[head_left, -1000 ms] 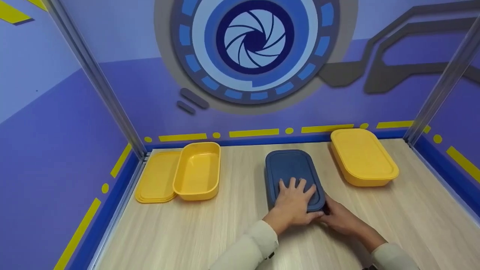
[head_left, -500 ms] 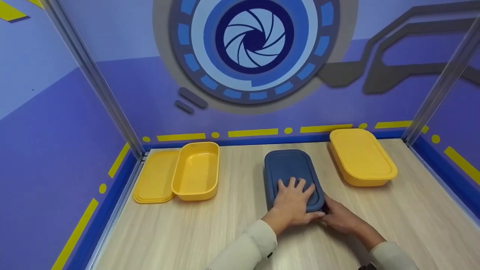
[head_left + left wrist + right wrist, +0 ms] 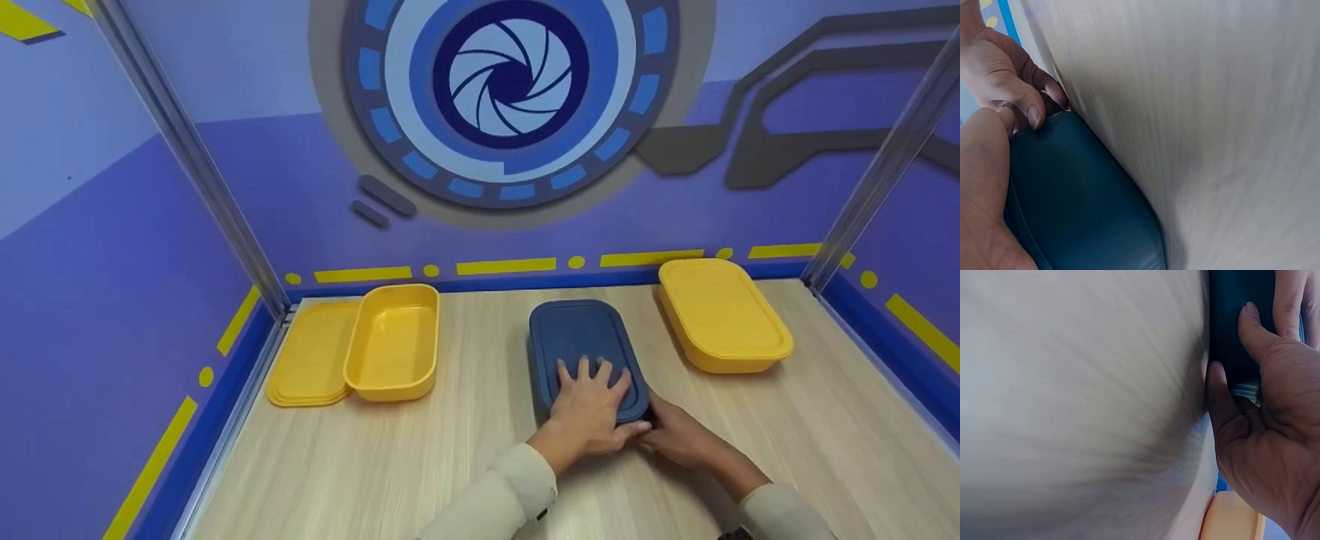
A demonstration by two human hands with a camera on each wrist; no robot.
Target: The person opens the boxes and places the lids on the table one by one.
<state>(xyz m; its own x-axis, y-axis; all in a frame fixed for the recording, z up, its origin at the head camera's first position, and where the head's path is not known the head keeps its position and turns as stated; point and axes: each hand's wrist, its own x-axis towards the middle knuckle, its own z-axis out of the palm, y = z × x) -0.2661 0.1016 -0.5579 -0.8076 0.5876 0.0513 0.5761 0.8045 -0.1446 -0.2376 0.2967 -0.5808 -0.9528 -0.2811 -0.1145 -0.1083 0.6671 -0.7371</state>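
A dark blue lunch box [image 3: 576,328] with its lid on stands at the middle of the table. My left hand [image 3: 589,411] lies on the near half of the lid, fingers spread, its thumb at the near right corner. That same corner is held by my right hand [image 3: 679,435], low down. In the left wrist view its thumb sits against the near wall of the blue box [image 3: 1084,185], and its fingers bend round the corner. Seen from the right wrist, thumb and fingers of the right hand [image 3: 1275,416] straddle the corner. Some right fingertips are hidden.
To the left, an uncovered yellow box [image 3: 394,345] overlaps the edge of a yellow lid [image 3: 311,356] lying flat. A lidded yellow box [image 3: 726,311] stands at the back right. Blue printed walls [image 3: 262,187] enclose the wooden table [image 3: 360,457].
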